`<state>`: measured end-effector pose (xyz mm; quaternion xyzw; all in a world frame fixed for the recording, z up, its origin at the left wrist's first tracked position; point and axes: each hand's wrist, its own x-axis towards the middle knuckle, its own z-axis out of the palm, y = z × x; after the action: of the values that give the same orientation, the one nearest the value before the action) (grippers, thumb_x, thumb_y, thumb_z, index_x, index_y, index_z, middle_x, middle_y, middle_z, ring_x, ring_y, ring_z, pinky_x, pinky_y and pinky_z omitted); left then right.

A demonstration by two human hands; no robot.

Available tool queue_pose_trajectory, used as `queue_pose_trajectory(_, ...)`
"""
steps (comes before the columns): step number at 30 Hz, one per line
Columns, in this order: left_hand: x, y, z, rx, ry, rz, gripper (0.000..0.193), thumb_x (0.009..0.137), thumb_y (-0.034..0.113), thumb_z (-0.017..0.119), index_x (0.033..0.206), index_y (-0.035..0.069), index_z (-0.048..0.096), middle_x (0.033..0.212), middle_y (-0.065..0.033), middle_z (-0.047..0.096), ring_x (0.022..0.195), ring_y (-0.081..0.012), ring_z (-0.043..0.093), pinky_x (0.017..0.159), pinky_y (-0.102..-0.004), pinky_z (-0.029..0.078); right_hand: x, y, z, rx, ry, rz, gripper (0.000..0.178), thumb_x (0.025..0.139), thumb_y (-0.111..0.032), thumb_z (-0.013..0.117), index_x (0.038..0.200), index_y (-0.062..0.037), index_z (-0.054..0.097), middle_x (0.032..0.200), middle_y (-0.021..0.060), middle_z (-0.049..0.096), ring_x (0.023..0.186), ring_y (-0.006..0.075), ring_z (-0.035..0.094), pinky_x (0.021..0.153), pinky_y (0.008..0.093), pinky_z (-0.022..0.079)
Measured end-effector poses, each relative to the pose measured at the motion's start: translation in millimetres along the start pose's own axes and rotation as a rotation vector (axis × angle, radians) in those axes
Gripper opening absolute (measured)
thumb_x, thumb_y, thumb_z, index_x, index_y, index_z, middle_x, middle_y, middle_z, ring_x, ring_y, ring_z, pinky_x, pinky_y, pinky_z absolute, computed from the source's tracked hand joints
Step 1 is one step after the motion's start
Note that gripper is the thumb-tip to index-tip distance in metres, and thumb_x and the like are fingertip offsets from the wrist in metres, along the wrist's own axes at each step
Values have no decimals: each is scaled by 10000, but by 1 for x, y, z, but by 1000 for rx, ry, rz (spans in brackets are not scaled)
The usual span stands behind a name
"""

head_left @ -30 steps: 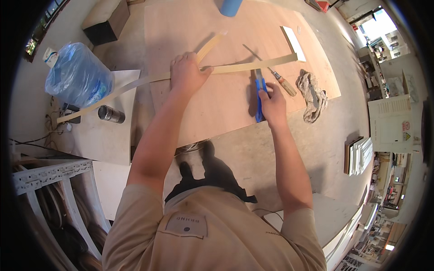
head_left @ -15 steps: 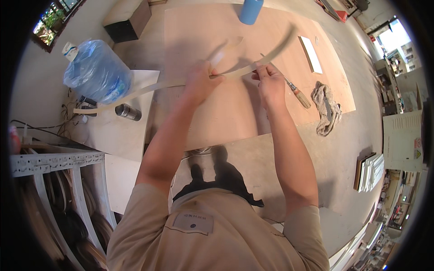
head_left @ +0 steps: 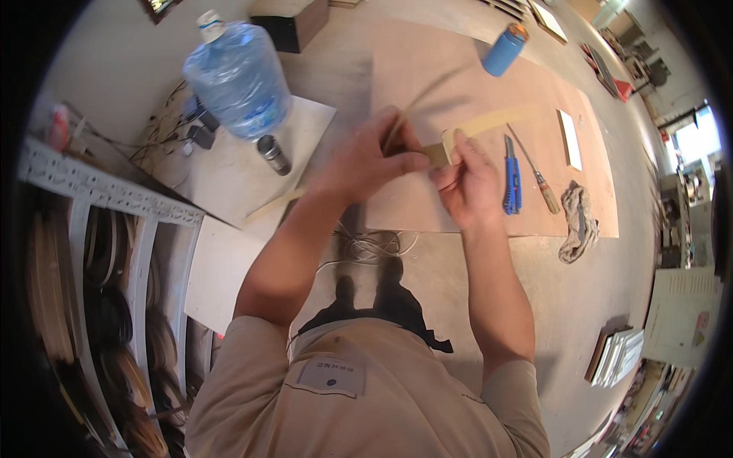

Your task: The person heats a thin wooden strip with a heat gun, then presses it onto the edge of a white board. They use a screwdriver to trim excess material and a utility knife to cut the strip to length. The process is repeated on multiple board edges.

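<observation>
Over the worktable both my hands are closed on a pale, flexible edge-banding strip. My left hand, slightly blurred, grips it, and a thin darker length rises from its fingers to the upper right. My right hand pinches the strip between thumb and fingers close beside the left, and a blurred pale length runs off to the right. Another pale length shows behind my left forearm. On the board beside my right hand lie a blue utility knife and a thin tool with a wooden handle.
A crumpled grey cloth and a white bar lie on the table's right; a blue container stands at its far side. On the left side table are a large water bottle and a dark cylinder. A metal rack holds coiled strips.
The view has turned, so the table sits further right. My hands have come closer together and the strip is drawn in, its left end nearer my forearm. The blue knife now shows.
</observation>
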<state>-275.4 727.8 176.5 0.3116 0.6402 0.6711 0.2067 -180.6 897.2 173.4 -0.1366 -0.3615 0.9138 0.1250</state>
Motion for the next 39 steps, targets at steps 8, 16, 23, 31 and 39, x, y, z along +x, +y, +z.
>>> queue_pose_trajectory(8, -142, 39, -62, 190, 204, 69, 199, 940, 224, 701, 911, 29, 668, 757, 31, 627, 685, -38, 516, 587, -222, 389, -54, 61, 75, -363, -73, -278, 208, 1043, -224, 527, 935, -55, 584, 731, 60, 621, 628, 145, 595, 599, 274, 475)
queue_pose_trajectory(16, -307, 41, -39, 530, 840, -243, 191, 937, 206, 676, 894, 22, 652, 659, -94, 668, 563, -193, 616, 550, -329, 462, -167, 143, 105, -962, -446, -692, 295, 1054, -210, 495, 978, 30, 649, 783, 97, 692, 723, 149, 623, 688, 283, 490)
queue_pose_trajectory(23, -445, 27, 31, 85, 1230, -500, 242, 974, 232, 644, 862, 20, 611, 618, -32, 615, 492, -92, 525, 475, -285, 415, -279, 207, 69, -873, -939, -481, 350, 1046, -253, 512, 1089, 55, 671, 944, 146, 736, 809, 218, 713, 722, 316, 556)
queue_pose_trajectory(31, -646, 69, 89, 82, 1757, -330, 228, 990, 226, 613, 872, 32, 592, 643, -6, 573, 520, -77, 499, 482, -258, 408, -396, 275, 81, -412, -1109, 136, 410, 941, -154, 527, 1242, 110, 613, 987, 170, 712, 840, 225, 667, 827, 320, 526)
queue_pose_trajectory(39, -903, 167, 204, 165, 2331, 565, 244, 1035, 291, 541, 968, 58, 566, 749, -16, 591, 594, -102, 523, 556, -260, 440, -573, 347, 99, -637, -1358, 884, 232, 796, 38, 461, 1011, -43, 432, 821, 94, 528, 505, 101, 422, 438, 261, 380)
